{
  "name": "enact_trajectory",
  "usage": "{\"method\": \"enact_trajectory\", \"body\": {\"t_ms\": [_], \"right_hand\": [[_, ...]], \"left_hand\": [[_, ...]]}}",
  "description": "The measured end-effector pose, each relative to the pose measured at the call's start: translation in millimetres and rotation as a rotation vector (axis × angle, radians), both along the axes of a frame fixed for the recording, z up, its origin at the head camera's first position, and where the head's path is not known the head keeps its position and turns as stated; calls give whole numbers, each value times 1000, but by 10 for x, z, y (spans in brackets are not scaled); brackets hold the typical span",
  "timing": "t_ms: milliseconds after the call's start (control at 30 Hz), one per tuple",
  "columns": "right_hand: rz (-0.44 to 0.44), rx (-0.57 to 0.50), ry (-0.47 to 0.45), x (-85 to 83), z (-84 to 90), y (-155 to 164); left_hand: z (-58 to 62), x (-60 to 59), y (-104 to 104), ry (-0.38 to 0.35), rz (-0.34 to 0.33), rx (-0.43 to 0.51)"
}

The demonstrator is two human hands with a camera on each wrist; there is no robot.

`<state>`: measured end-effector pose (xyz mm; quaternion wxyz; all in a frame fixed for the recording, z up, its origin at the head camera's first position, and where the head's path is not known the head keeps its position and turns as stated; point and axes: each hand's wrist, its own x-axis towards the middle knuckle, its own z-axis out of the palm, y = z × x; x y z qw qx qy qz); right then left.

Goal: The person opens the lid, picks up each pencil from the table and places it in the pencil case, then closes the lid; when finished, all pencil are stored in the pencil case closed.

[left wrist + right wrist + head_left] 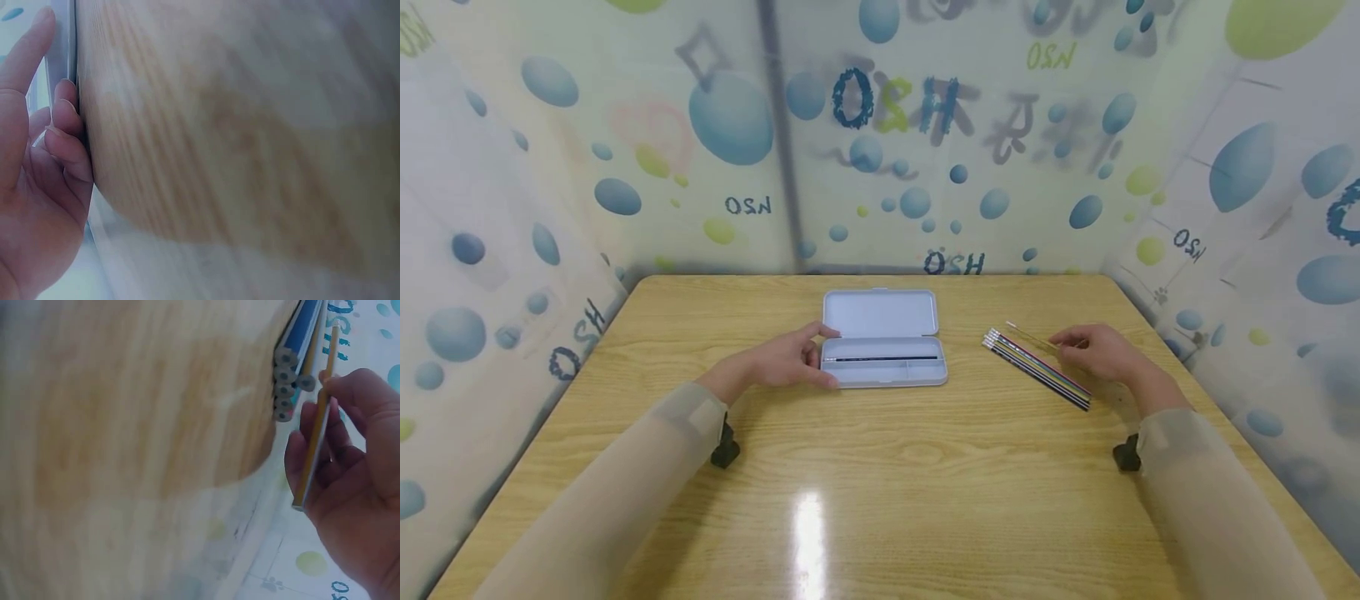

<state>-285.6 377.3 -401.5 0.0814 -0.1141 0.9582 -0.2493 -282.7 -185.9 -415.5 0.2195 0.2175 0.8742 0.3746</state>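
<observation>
A pale pencil case (880, 312) lies with its lid raised on the table, left of centre. Inside its long compartment is one dark pencil (887, 359). My left hand (778, 358) holds the case by its left end, thumb at the front corner and a finger by the hinge. In the right wrist view, my right hand (359, 450) pinches a yellow pencil (317, 437) between thumb and fingers. Beneath and beside it, several pencils (1037, 371) in various colours lie together, slanting, their unsharpened ends (284, 390) showing toward the right wrist camera.
The wooden table (880, 467) runs back to a patterned curtain (850, 208), with similar sheets at both sides. A small divider (907, 369) splits the case's front part. Dark wrist cameras (726, 450) hang under both sleeves.
</observation>
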Motion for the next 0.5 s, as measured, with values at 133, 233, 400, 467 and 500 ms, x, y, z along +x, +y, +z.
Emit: {"method": "enact_trajectory", "body": {"t_ms": [133, 233, 400, 467, 500], "right_hand": [[17, -29, 22, 12, 42, -41], [47, -52, 32, 30, 94, -117], [112, -104, 53, 59, 166, -299], [126, -128, 48, 63, 178, -368], [130, -140, 41, 63, 184, -403]], "left_hand": [[-8, -3, -5, -6, 3, 5], [-9, -1, -10, -10, 6, 2], [-10, -2, -11, -7, 6, 1], [-9, 0, -8, -4, 3, 3], [-5, 2, -7, -3, 2, 4]]}}
